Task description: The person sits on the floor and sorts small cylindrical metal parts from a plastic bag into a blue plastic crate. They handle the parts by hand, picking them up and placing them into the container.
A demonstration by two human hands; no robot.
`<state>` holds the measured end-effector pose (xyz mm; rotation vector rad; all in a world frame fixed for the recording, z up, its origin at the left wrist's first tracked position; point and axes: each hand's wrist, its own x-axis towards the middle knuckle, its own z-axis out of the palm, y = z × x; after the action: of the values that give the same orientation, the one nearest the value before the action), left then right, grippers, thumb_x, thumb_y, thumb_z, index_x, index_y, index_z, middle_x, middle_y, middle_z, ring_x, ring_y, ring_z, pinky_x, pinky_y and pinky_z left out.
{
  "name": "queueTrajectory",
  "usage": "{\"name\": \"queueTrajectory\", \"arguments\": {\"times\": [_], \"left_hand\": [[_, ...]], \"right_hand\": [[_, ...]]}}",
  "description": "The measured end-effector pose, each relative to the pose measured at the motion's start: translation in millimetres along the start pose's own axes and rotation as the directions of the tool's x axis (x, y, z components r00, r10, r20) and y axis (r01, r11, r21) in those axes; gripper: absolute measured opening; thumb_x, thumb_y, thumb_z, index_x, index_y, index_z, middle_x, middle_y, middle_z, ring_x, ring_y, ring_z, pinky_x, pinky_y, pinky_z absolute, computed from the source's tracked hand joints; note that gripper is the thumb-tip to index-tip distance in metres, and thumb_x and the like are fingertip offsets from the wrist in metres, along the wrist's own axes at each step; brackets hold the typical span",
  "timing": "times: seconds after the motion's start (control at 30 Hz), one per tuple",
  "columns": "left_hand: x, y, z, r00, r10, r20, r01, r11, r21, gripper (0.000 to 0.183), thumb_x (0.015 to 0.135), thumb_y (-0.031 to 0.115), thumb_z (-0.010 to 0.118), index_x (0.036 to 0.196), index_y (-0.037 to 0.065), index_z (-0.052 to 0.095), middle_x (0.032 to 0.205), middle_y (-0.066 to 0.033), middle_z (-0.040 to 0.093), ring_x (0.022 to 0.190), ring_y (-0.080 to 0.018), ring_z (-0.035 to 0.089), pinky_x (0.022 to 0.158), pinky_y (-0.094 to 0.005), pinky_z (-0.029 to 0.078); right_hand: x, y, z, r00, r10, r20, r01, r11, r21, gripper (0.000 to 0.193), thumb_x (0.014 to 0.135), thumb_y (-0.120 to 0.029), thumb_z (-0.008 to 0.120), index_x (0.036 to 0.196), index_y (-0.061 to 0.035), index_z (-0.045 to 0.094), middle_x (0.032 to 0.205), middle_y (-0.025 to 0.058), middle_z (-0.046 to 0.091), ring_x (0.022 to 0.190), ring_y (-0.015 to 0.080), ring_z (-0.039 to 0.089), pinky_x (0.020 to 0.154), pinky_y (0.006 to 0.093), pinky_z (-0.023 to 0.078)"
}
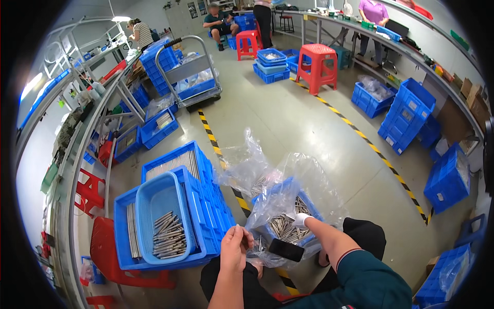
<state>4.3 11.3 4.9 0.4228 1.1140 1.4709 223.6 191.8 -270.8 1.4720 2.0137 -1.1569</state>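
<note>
Slim metal rods [280, 229] lie loose in a blue crate [315, 204] lined with a clear plastic bag [257, 167], low in front of me. My right hand [301, 220], white-covered at the fingers, reaches down onto these rods; its fingertips are too small to make out. Beside the crate's left side I hold up my left hand [236, 247], fingers curled and pressed together; anything in them is hidden. A black phone-like slab [286, 250] rests at the crate's near edge. To the left, a light blue basket [145, 221] holds more metal rods [170, 237].
The basket sits on stacked blue crates [211, 216] with rows of long rods. A red stool [110, 252] stands beside them. Yellow-black tape [360, 136] marks the floor. Ahead are a trolley [193, 72] and a red stool [316, 64]. Several people work farther off.
</note>
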Motion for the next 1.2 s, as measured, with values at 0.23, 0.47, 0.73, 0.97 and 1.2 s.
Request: {"name": "queueTrajectory", "arguments": {"times": [0.23,0.47,0.73,0.97,1.2], "left_hand": [[19,-22,-7,0.995,-0.065,-0.074,0.040,0.956,-0.292,0.026,0.095,0.034,0.047,0.083,0.011,0.051,0.075,-0.0056,0.054,0.070,-0.0186,0.053,0.063,-0.0327,0.045],[46,-51,9,0.970,-0.045,-0.237,-0.057,0.913,-0.404,0.028,0.096,0.040,0.041,0.084,0.016,0.048,0.089,-0.0031,0.061,0.088,-0.0195,0.056,0.073,-0.0384,0.041],[42,-51,33,0.998,0.007,0.069,0.046,0.673,-0.738,0.032,0.097,0.040,0.038,0.084,0.013,0.050,0.102,-0.0097,0.062,0.096,-0.0277,0.057,0.089,-0.0466,0.045],[47,-59,37,1.000,0.016,0.010,-0.003,0.665,-0.747,0.033,0.098,0.035,0.037,0.081,0.010,0.049,0.098,-0.0148,0.062,0.090,-0.0269,0.060,0.084,-0.0443,0.049],[63,-80,35,1.000,-0.025,0.005,0.020,0.666,-0.746,0.032,0.097,0.033,0.042,0.076,0.010,0.049,0.088,-0.0125,0.063,0.083,-0.0243,0.060,0.079,-0.0409,0.049]], "right_hand": [[-60,-51,-24,0.970,-0.147,-0.193,0.224,0.228,0.948,0.022,0.091,-0.027,0.054,0.078,-0.0090,0.053,0.058,0.0041,0.049,0.049,0.0167,0.049,0.045,0.0319,0.042],[-190,-167,-84,0.812,-0.367,-0.454,0.368,-0.282,0.886,0.015,0.091,-0.023,0.057,0.088,-0.0115,0.047,0.065,0.0011,0.049,0.053,0.0135,0.050,0.046,0.0271,0.040],[-237,-207,-43,0.710,-0.283,-0.644,0.623,-0.172,0.763,0.006,0.085,-0.005,0.063,0.090,-0.0041,0.059,0.080,0.0038,0.062,0.070,0.0122,0.059,0.066,0.0253,0.048],[-221,-205,-28,0.647,-0.193,-0.738,0.722,-0.155,0.674,0.009,0.087,-0.003,0.060,0.095,-0.0017,0.057,0.081,0.0048,0.063,0.068,0.0095,0.058,0.064,0.0221,0.048],[-221,-193,-30,0.643,-0.230,-0.731,0.755,0.031,0.655,0.018,0.090,-0.008,0.058,0.106,-0.0014,0.053,0.083,0.0000,0.059,0.069,0.0060,0.054,0.062,0.0201,0.046]]}}
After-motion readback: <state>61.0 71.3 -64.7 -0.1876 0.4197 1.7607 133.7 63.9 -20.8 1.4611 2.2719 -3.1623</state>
